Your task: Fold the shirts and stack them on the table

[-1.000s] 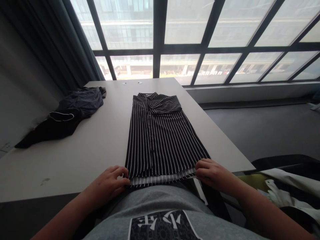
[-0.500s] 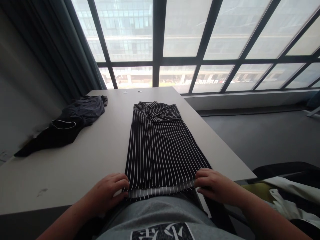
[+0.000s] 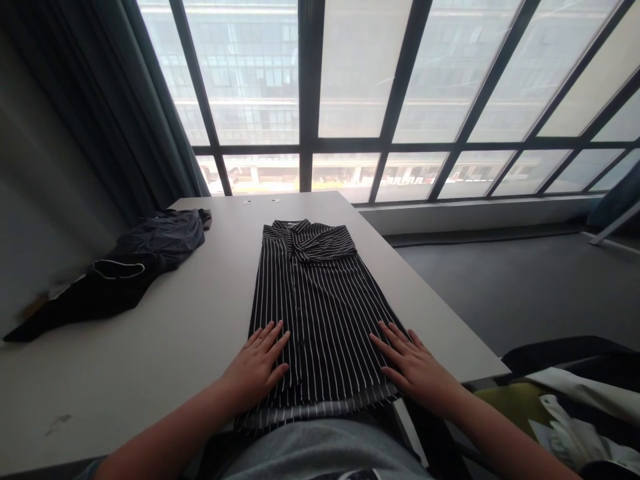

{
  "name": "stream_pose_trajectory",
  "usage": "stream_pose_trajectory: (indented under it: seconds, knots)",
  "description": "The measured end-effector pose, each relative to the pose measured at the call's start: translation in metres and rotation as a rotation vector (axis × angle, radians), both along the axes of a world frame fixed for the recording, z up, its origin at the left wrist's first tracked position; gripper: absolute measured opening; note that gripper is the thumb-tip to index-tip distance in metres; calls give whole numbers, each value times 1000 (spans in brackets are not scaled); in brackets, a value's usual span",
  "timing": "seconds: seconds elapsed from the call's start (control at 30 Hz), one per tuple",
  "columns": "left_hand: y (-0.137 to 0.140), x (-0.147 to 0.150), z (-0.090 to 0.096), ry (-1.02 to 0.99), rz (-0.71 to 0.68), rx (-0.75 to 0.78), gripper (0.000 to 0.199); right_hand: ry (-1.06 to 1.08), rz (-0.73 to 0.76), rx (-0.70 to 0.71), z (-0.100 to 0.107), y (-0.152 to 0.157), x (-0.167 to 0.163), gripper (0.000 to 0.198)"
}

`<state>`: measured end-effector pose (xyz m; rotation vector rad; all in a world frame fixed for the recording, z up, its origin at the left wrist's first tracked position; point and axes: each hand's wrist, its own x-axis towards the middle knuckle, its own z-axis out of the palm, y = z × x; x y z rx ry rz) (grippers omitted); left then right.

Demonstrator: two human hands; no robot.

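A black shirt (image 3: 325,313) with white stripes lies front side up on the white table, collar toward the window. One of its sleeves is folded across the upper chest, and its hem hangs over the near table edge. My left hand (image 3: 257,363) rests flat on the lower left part of the shirt, fingers spread. On the lower right side, my right hand (image 3: 413,363) also lies flat with its fingers apart. Neither hand grips the cloth.
Dark crumpled clothes (image 3: 145,260) lie along the table's left side. The white table (image 3: 200,320) ends at a right edge above the grey floor. A chair with clothes (image 3: 570,413) on it stands at the lower right. Large windows and a dark curtain (image 3: 110,107) are beyond.
Both hands have let go of the shirt's hem corners and moved forward and inward, now lying flat on the cloth. The view has tilted up slightly.
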<state>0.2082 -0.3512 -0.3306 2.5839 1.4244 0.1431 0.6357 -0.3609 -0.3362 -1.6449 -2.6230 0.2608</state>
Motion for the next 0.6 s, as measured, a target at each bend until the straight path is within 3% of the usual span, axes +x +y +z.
stream_pose_trajectory:
  seconds: [0.17,0.3,0.43,0.6]
  knots:
    - [0,-5,-2,-19,-9,21,64,1,-33,-75,19,3,-3,65]
    - [28,-1,4,-46,92,50,61,58,-34,7,36,33,-15,61]
    - [90,4,6,-41,179,99,62,85,6,23,41,94,-39,59]
    - [190,13,13,13,347,72,69,51,-31,27,35,202,-77,62]
